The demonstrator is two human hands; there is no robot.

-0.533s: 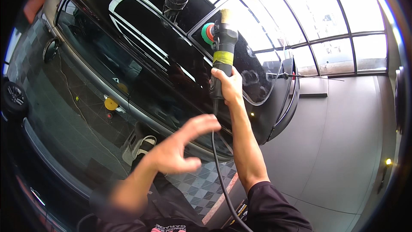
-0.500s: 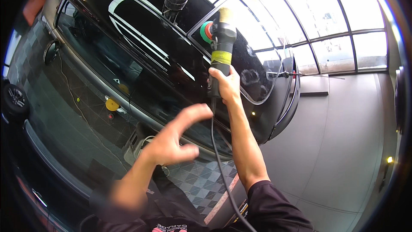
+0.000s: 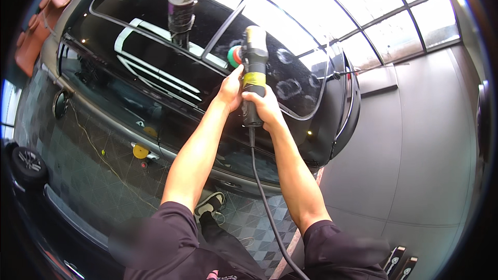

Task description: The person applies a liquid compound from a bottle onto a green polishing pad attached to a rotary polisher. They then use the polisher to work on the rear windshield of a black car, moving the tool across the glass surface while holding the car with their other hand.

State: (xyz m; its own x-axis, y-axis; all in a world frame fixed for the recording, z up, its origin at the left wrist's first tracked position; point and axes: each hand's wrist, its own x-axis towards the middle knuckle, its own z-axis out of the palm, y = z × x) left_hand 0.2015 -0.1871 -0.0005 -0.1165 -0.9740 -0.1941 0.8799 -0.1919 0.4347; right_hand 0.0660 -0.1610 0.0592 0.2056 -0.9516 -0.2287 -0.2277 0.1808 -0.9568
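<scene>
My right hand (image 3: 263, 105) is wrapped around the rear grip of a black power polisher (image 3: 254, 65), which has a yellow band and a pale yellow front end. Closed against the tool's left side is my left hand (image 3: 231, 91), its thumb pointing up toward the head. A small green and orange pad (image 3: 234, 57) faces left from the polisher's head, at the glossy black car roof (image 3: 215, 80). Whether the pad touches the surface I cannot tell. Pale round smears (image 3: 289, 89) mark the roof to the right of the tool. The black power cord (image 3: 259, 176) runs back between my forearms.
A dark cylindrical object (image 3: 181, 8) with a pale band is at the far side of the roof. A yellow disc (image 3: 140, 151) appears beside the car's near side. Another dark car (image 3: 62, 228) stands at lower left, and a grey wall (image 3: 425, 140) at right.
My left hand, apart from the tool with its fingers spread before, has moved forward and closed on the polisher's side. My right hand still holds the grip. The whole view has shifted.
</scene>
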